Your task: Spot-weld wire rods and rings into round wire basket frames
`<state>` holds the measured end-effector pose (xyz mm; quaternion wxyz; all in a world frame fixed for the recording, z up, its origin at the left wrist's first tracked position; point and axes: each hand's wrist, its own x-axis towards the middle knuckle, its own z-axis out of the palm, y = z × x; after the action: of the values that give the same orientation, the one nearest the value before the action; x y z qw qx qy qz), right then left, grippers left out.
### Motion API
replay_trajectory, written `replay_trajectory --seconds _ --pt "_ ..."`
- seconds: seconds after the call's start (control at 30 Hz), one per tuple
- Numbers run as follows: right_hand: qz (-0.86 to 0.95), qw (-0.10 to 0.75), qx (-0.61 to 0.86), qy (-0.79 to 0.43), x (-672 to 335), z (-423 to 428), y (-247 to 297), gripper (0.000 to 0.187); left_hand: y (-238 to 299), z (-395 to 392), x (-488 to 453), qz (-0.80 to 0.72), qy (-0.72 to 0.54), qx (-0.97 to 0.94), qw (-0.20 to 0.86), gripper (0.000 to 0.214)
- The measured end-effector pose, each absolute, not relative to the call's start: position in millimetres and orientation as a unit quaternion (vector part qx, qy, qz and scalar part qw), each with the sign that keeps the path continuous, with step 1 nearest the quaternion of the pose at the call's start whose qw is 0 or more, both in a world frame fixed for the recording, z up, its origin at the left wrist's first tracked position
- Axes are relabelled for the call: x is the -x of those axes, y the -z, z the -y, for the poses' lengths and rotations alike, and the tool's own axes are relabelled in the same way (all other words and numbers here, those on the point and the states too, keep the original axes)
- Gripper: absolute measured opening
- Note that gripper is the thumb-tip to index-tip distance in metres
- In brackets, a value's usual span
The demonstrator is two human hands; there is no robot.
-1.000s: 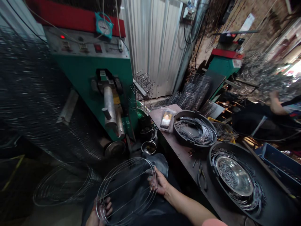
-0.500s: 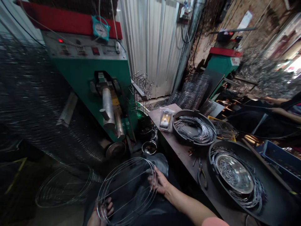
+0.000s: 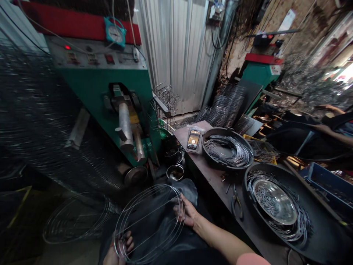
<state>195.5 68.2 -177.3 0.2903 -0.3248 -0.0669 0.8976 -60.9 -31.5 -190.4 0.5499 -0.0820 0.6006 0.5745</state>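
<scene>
A round wire rack point(image 3: 149, 216) of thin metal rings and cross wires is held tilted over my lap. My left hand point(image 3: 123, 246) grips its lower left rim, fingers curled round the wire. On the opposite side, my right hand point(image 3: 186, 211) is closed on the right rim, thumb toward the top. Dark cloth point(image 3: 165, 235) covers my lap beneath the rack. Beside my left hand, lower down, lies a stack of similar wire racks point(image 3: 74, 219). Pliers point(image 3: 236, 204) rest on the bench to the right of my right hand.
A green machine point(image 3: 102, 92) with metal electrode arms stands ahead. On the bench point(image 3: 212, 180) are a phone point(image 3: 193, 140), a black tray point(image 3: 204, 147) of wire rings, and another black tray point(image 3: 248, 198) holding a steel bowl point(image 3: 288, 209). Another person's arm point(image 3: 331, 130) shows far right.
The view has shifted very slightly. My hands and the wire rack stay nearly in place. At far right, the other person's hand has risen.
</scene>
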Motion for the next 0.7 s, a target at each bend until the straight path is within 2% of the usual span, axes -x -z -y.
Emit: replay_trajectory --seconds 0.27,0.37,0.7 --pt "0.069 0.292 0.308 -0.903 -196.0 -68.3 179.2 0.05 190.4 32.1 60.5 -0.599 -0.576 0.086 0.55 0.011" --pt "0.071 0.292 0.315 -0.9 -196.1 -68.2 179.7 0.05 191.7 31.9 60.9 -0.598 -0.577 0.075 0.551 0.007" --pt "0.048 0.309 0.326 -0.892 -195.3 -65.5 175.4 0.042 184.5 32.8 57.7 -0.603 -0.577 0.065 0.547 0.007"
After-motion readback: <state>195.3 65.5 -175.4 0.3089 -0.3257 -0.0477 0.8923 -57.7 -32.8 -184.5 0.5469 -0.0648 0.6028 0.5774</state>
